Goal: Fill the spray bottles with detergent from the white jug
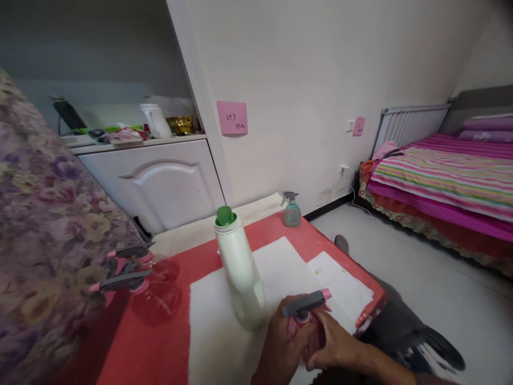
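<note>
A pink spray bottle with a grey and pink trigger head (306, 303) is held near the front of the table. My left hand (282, 342) wraps its near left side, and my right hand (334, 339) grips it from the right. Both hands cover most of the bottle's body. Just left of them stands a tall pale green plastic bottle (239, 267) without a cap, its green spout (225, 216) showing at the mouth. White paper or cloth (212, 342) lies under it.
Two pink clear spray bottles (156, 302) stand at the table's left, by a floral curtain (44, 230). A green spray bottle (292, 215) is at the far corner of the red-covered table (160, 353). A white printed sheet (340, 278) lies right. Beyond are a cabinet (168, 182) and bed (436, 171).
</note>
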